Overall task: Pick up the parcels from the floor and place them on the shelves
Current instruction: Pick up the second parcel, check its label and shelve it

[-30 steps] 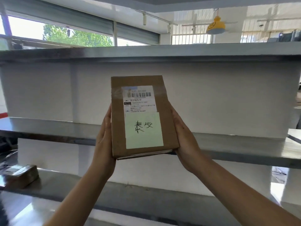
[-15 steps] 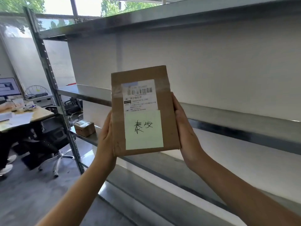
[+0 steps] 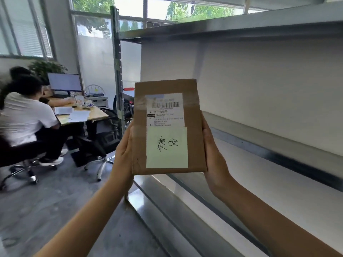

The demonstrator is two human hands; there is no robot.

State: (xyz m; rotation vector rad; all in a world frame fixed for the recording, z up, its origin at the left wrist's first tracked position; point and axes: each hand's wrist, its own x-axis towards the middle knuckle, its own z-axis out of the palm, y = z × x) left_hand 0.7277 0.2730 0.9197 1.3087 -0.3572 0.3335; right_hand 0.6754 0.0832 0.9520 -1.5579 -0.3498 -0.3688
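Observation:
I hold a flat brown cardboard parcel [image 3: 193, 112] upright in front of me, at chest height. It carries a white barcode label and a pale green note with handwriting. My left hand [image 3: 123, 154] presses its left edge and my right hand [image 3: 215, 160] grips its right edge. The metal shelves [image 3: 259, 138] run along my right, with a white back panel. The parcel is in the air, left of the middle shelf's front edge, touching no shelf.
A grey steel upright post [image 3: 117, 71] marks the shelf unit's left end. Beyond it, people [image 3: 24, 112] sit on office chairs at a wooden desk [image 3: 92, 114] with a monitor [image 3: 64, 82]. Grey concrete floor [image 3: 46, 201] lies to my left.
My view has swung left along the shelves, bringing the end post, desk and seated people into sight. The parcel stays held between both hands in the same pose.

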